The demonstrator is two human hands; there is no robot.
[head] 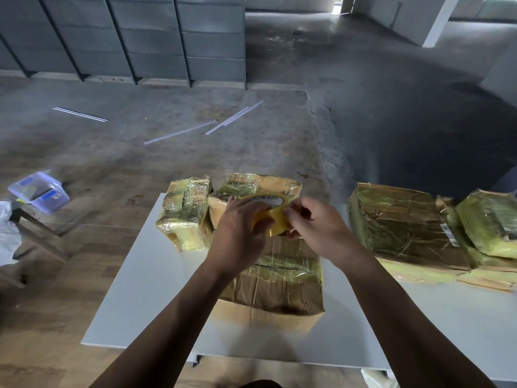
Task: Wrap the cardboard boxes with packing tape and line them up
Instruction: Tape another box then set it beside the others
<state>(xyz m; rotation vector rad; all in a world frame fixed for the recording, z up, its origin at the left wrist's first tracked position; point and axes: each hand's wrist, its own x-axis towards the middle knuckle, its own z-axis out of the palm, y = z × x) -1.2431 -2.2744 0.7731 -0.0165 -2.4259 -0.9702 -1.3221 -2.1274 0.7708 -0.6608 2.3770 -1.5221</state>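
A yellowish roll of packing tape [272, 217] is held above a taped cardboard box [277, 284] in the middle of the white table [145, 289]. My left hand [237, 233] grips the roll from the left side. My right hand [316, 225] pinches at the roll's right edge with fingertips. Behind the roll stands another tape-wrapped box [263, 186], and a smaller wrapped box [184, 214] sits to its left. Two more wrapped boxes lie at the right, a large flat one [402, 228] and a smaller one [489, 222] partly on top of it.
A clear plastic container [39, 191] with blue clips sits on a low stand at the left, next to white plastic wrap [8, 236]. Thin white strips [195, 127] lie on the concrete floor beyond the table. Grey shelving [140, 37] lines the back wall.
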